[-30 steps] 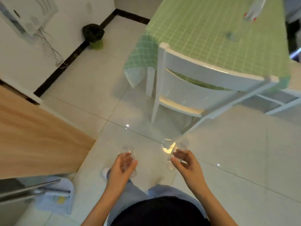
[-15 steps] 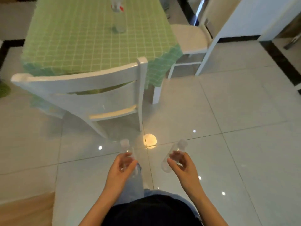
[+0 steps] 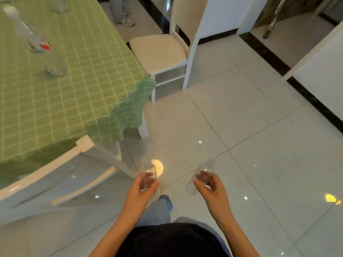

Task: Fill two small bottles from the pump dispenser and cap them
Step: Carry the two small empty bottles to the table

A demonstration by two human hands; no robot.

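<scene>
While both forearms are stretched forward above the glossy pale floor tiles (image 3: 232,127), a small bottle is held in each hand. The left bottle (image 3: 148,170), clear plastic and nearly upright, is enclosed by the curled fingers and thumb of the left hand (image 3: 143,191). The right bottle (image 3: 201,173), tilted with its narrow end up and to the right, is pinched between the thumb and fingers of the right hand (image 3: 212,190). The pump dispenser (image 3: 24,30), tall, transparent and blurred, is seen standing well apart on the green checked tablecloth (image 3: 78,86).
</scene>
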